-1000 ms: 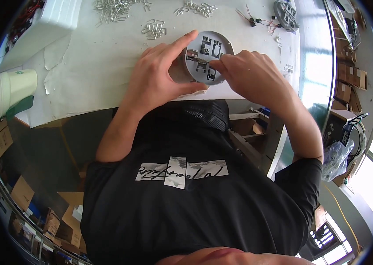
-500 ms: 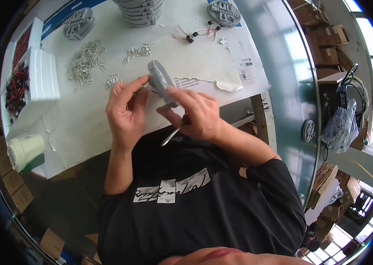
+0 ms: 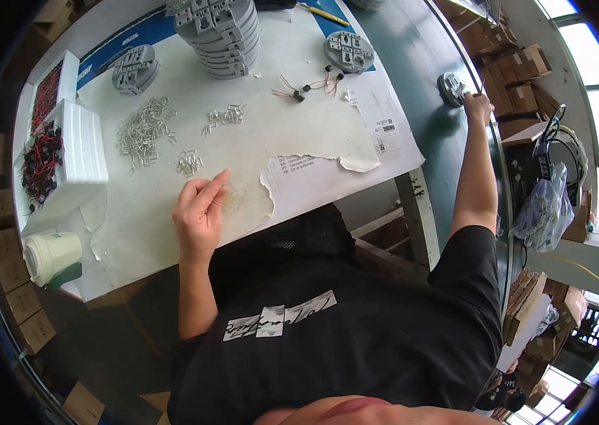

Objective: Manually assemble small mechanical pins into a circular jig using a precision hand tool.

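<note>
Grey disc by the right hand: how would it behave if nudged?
Probably slides rather than tips: the grey disc is wide and low, on a smooth-looking green surface. Likely stiff, given its thick moulded-looking rim. Could roll if stood on edge, since its outline is round.

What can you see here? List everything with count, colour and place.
round unit: one, grey, at the right hand
stack of round units: one, grey, table's far side
loose round units: two, grey, flanking the stack
clip piles: three, silver, on table
wired parts: several, black and red, right of clips
white container: count unclear, table's left end
tub: one, cream, near left corner
cardboard boxes: many, brown, both sides
plastic bag: one, clear, far right
left hand: one, bare, above table
right hand: one, bare, right
</note>
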A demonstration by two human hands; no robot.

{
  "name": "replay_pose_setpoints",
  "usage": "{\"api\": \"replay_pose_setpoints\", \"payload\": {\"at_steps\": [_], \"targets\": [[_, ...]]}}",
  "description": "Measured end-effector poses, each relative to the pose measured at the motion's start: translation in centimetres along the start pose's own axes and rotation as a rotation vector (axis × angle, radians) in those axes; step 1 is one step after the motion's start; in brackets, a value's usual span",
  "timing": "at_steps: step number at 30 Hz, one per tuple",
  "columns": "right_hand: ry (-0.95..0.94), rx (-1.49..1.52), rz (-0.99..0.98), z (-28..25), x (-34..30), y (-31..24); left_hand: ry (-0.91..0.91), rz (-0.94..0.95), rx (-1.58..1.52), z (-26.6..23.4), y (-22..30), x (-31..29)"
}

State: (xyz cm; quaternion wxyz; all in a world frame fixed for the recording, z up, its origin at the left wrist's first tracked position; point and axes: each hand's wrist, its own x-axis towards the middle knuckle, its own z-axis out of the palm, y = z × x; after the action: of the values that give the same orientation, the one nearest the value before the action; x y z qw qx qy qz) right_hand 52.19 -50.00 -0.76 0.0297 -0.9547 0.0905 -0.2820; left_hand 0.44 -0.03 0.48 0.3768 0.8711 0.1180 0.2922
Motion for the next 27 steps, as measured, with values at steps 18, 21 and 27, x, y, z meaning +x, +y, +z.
{"api": "replay_pose_setpoints", "payload": {"at_steps": [18, 21, 27], "targets": [[-0.703, 1.010, -1.142, -20.8, -22.5, -23.8, 0.089, 0.181, -0.121, -1.0, 0.2, 0.5], [-0.742, 0.954, -1.378, -23.1, -27.2, -25.4, 0.021, 0.208, -0.027, -0.9, 1.3, 0.7], [-0.790, 0.908, -1.096, -20.6, -27.5, -31.0, -0.193, 0.191, 0.084, -0.9, 0.6, 0.5]]}}
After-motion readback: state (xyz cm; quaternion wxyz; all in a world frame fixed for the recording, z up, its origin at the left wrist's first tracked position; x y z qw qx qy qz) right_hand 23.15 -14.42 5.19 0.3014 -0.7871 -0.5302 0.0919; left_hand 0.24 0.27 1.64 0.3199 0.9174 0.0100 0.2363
